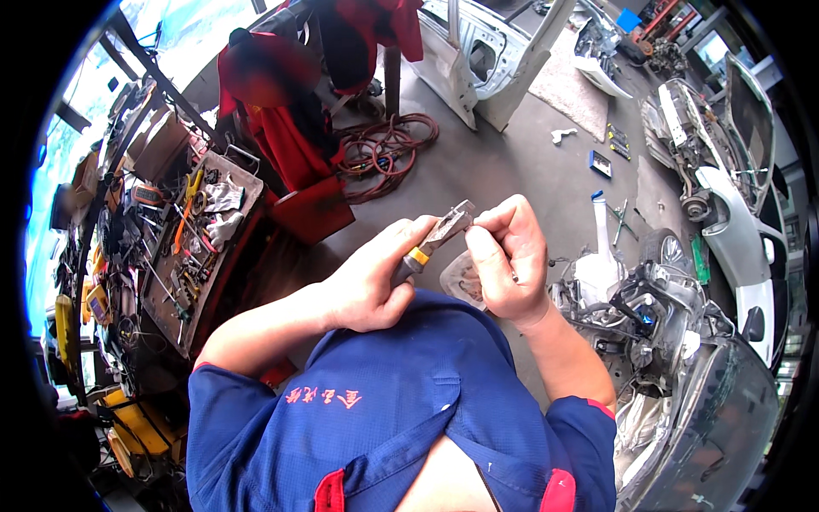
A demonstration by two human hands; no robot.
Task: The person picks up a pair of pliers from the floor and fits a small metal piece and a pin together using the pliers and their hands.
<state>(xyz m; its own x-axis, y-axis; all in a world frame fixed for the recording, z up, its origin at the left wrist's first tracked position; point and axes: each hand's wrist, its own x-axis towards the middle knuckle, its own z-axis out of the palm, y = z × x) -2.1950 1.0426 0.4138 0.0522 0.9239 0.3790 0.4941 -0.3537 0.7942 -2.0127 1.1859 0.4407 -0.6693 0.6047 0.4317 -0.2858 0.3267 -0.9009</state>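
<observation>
Pliers (436, 238) are clasped in the left hand (375, 275) and held up toward the right hand (515, 260), which is pinched closed right by their tip, so work seems under way, though what is left cannot be told.

At the centre we see pliers (433, 243) with a dull grey metal head, and a dark grey grip banded in yellow. At six o'clock we have a navy shirt (392, 367) with red trim and red stitched lettering. Toward eleven we find red-and-black clothing (286, 141); at twelve, a reddish hose (401, 141) on grey floor (512, 171). At one we note a silvery-white door (461, 81), at two a blue-edged box (601, 164), at three a white car body (725, 222), at eight a yellow-and-black case (141, 422).
</observation>
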